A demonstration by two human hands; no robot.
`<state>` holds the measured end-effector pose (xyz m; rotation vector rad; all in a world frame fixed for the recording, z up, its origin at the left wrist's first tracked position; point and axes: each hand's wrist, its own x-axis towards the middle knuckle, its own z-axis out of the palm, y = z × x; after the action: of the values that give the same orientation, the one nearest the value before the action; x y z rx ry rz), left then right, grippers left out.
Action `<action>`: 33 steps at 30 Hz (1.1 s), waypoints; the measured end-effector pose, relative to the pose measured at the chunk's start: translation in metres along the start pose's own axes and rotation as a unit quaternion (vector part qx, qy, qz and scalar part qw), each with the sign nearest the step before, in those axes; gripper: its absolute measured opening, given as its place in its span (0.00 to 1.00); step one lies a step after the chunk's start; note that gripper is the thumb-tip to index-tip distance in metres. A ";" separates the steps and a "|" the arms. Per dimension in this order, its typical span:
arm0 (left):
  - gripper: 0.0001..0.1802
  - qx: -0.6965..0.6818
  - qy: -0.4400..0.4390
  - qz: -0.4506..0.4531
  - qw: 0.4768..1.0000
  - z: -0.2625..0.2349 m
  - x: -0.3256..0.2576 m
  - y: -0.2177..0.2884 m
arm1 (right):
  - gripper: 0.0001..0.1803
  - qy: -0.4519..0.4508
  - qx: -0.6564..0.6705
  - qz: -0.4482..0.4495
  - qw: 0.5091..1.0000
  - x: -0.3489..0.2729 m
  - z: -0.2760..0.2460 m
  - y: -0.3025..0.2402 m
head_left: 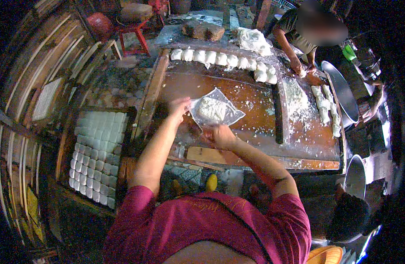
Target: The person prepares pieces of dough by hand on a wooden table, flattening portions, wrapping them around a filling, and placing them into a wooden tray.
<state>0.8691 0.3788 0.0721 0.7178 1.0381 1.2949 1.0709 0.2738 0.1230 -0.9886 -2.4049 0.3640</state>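
A thin white cloth square lies spread on the wet brown wooden table, one corner pointing away from me. On its middle sits a soft, crumbly, curd-like white mass. My left hand is closed on the cloth's left corner. At the near corner, my right hand is closed on the cloth, its fingertips partly hidden under the hand. Beyond the cloth, a curved row of small wrapped white bundles lines the table's far side.
Across the table at right, a person's hands work on a small white bundle. More bundles and white crumbs lie there. A metal basin stands beyond. At left, a rack holds rows of white blocks. Wooden rails edge the board.
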 end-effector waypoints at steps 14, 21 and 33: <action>0.14 0.339 0.088 0.189 0.917 -0.016 0.000 0.009 | 0.18 0.096 0.083 0.108 0.986 0.078 -0.016 0.102; 0.07 0.343 0.023 0.244 0.907 -0.017 0.018 -0.009 | 0.13 0.128 -0.081 0.173 0.973 0.072 0.005 0.151; 0.07 0.247 0.033 0.235 0.939 -0.014 0.011 -0.011 | 0.23 -0.101 -0.080 -0.016 0.992 0.036 -0.002 0.075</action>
<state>0.8607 0.3864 0.0549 1.3776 1.3171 1.4786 1.0935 0.3520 0.1057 -1.0247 -2.6645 0.2738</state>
